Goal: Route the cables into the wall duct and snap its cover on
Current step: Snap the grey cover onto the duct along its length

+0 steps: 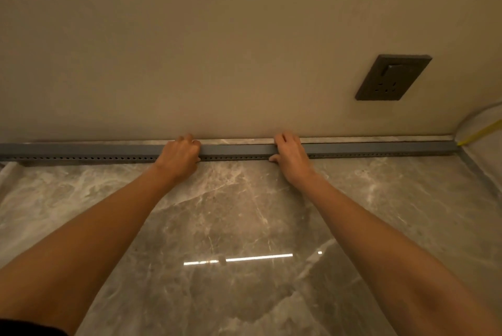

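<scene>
Two forearms [89, 229]; left hand [179, 155], right hand [291, 157], both grips curled on one duct [236, 149]

- Indoors, in a finished room of a home or flat, apparently mid fit-out.
- Laid with a polished grey marble-look floor [244, 227], veined white and glossy enough to carry a strip-light reflection [258, 257].
- Bounded by a plain beige wall [217, 36] with a thin stone skirting strip [239, 141] at its foot.
- Fitted low on that wall with a dark grey switched socket [393, 78].
- Lined along the wall's foot with a grey perforated cable duct [81, 149].
- Draped at the right corner in clear protective film [486, 121], crossed by yellow tape [480, 133].
</scene>
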The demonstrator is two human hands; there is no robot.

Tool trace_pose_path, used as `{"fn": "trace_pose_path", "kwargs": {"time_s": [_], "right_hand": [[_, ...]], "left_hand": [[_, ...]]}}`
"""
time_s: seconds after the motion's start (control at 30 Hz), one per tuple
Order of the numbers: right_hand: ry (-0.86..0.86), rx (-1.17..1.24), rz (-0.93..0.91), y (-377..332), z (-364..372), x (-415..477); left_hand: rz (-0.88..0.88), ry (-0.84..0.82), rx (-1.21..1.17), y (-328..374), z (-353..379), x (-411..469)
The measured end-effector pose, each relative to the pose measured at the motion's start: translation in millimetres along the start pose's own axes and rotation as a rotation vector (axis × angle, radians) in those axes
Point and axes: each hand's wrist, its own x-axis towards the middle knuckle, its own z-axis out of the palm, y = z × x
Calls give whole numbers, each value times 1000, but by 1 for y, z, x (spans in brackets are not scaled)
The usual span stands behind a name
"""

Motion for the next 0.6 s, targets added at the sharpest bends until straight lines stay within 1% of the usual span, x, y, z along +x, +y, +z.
{"fn": "trace_pose_path", "kwargs": {"time_s": [0.07, 0.17, 0.27, 0.37, 0.53, 0.6], "right_hand": [[-10, -29, -48, 10, -4, -3], [26, -43, -101, 36, -10, -9], [34, -115, -95, 60, -15, -17], [44, -142, -106, 72, -19, -20], [55, -172, -134, 73, -15, -13], [45, -169, -140, 73, -14, -13]], "left_hand": [[-20, 36, 11, 13, -1, -1], [30, 78, 26, 48, -9, 4], [107, 110, 50, 91, -20, 14], [131, 126, 97, 119, -24, 22], [91, 104, 114, 117, -28, 26], [119, 83, 104, 112, -29, 26]]}}
